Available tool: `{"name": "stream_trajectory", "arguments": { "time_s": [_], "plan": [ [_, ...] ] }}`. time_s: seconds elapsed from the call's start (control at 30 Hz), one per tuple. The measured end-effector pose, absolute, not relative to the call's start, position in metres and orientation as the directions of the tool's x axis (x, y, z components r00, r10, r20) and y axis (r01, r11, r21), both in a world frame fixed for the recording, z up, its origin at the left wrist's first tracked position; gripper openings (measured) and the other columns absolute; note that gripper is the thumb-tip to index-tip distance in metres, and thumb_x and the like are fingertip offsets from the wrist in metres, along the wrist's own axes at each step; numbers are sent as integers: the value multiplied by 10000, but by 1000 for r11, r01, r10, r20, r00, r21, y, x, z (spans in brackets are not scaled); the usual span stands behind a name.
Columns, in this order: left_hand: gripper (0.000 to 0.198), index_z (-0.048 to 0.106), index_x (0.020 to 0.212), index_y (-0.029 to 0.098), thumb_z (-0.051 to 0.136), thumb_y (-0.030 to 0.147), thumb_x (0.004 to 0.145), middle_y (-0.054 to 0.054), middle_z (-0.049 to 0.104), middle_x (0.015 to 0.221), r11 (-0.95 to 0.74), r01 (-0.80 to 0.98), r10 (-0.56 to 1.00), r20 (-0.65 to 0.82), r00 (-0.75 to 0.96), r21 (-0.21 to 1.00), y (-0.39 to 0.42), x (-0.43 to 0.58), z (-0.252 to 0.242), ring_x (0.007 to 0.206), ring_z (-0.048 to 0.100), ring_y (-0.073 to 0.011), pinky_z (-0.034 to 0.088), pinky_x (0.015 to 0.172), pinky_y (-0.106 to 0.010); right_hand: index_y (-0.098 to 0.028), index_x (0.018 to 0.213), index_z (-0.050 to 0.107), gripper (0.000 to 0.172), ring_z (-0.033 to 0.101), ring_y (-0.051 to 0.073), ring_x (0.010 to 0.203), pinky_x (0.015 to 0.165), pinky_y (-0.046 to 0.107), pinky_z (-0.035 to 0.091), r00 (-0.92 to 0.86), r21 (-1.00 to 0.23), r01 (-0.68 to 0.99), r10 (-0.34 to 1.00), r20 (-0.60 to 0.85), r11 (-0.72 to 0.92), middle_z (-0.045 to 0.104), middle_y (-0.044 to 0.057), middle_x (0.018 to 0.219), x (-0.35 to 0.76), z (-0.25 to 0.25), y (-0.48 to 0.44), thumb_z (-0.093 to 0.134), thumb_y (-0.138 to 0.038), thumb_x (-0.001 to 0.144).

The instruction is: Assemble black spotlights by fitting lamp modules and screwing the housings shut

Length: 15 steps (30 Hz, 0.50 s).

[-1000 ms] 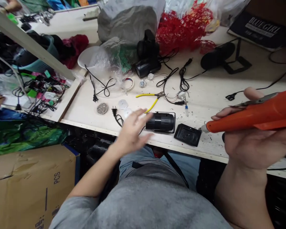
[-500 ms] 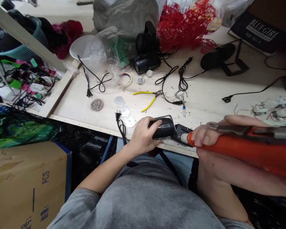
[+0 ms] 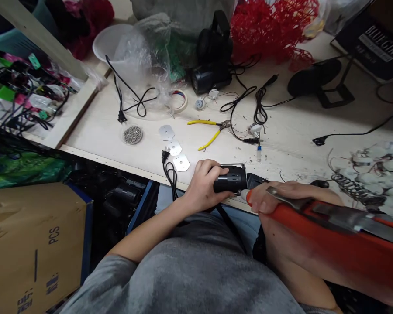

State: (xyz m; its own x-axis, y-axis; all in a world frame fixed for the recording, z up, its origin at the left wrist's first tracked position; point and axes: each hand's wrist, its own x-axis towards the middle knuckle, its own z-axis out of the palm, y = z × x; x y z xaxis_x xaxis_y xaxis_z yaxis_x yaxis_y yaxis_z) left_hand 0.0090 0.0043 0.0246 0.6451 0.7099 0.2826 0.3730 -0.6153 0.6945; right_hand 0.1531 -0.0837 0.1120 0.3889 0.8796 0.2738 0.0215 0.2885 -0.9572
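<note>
My left hand (image 3: pixel 205 185) is closed around a black lamp housing (image 3: pixel 232 179) at the front edge of the bench, thumb on the near side and fingers over the top. In my right hand (image 3: pixel 275 196) is an orange-red electric screwdriver (image 3: pixel 327 226), gripped near its nose. Its tip meets the near right end of the housing; the exact contact point is too small to make out. A dark bracket (image 3: pixel 256 179) shows behind the tip. Left of my left hand lie three silver metal plates (image 3: pixel 181 162) and a black plug cord (image 3: pixel 170 172).
Yellow-handled pliers (image 3: pixel 212 126) lie beyond the housing. A dish of small screws (image 3: pixel 132 134), a tape roll (image 3: pixel 180 101) and black cords are farther back. More black lamps (image 3: pixel 211 78) stand behind. White motors with wires (image 3: pixel 380 170) cover the right side. A cardboard box (image 3: pixel 29 244) stands lower left.
The screwdriver has swung left and its nose has come to the near end of the housing. My left hand keeps its hold. The whole view has shifted slightly.
</note>
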Motion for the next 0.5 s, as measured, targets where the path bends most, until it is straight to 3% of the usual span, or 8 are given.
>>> {"name": "stream_trajectory", "arguments": {
  "time_s": [0.13, 0.23, 0.37, 0.5],
  "plan": [
    [473, 590, 1091, 193, 824, 397, 734, -85, 593, 1075, -618, 371, 701, 273, 659, 693, 6, 11, 28, 1021, 564, -262, 463, 887, -424, -284, 1018, 742, 157, 572, 187, 554, 540, 363, 482, 342, -946, -58, 897, 281, 319, 649, -8, 675, 153, 107, -77, 688, -390, 915],
    [463, 587, 1085, 197, 802, 388, 722, -90, 598, 1088, -613, 443, 712, 215, 668, 654, 3, 13, 35, 1011, 557, -273, 468, 873, -420, -279, 1017, 746, 189, 606, 198, 585, 572, 383, 512, 283, -950, -58, 918, 279, 307, 665, 3, 697, 156, 108, -80, 642, -420, 944],
    [382, 601, 1025, 194, 756, 407, 748, -105, 622, 1076, -628, 565, 740, 189, 645, 535, -5, 20, 40, 958, 561, -283, 463, 896, -450, -284, 1034, 751, 143, 635, 195, 625, 620, 390, 543, 287, -962, 11, 920, 265, 274, 669, 4, 703, 154, 111, -84, 645, -318, 945],
    [367, 606, 983, 198, 741, 451, 754, -94, 638, 1039, -638, 585, 745, 211, 633, 500, -8, 25, 37, 921, 570, -268, 473, 799, -398, -275, 1010, 761, 136, 620, 191, 599, 565, 364, 538, 300, -939, -23, 898, 321, 343, 654, 2, 659, 156, 115, -84, 667, -328, 928]
  ]
}}
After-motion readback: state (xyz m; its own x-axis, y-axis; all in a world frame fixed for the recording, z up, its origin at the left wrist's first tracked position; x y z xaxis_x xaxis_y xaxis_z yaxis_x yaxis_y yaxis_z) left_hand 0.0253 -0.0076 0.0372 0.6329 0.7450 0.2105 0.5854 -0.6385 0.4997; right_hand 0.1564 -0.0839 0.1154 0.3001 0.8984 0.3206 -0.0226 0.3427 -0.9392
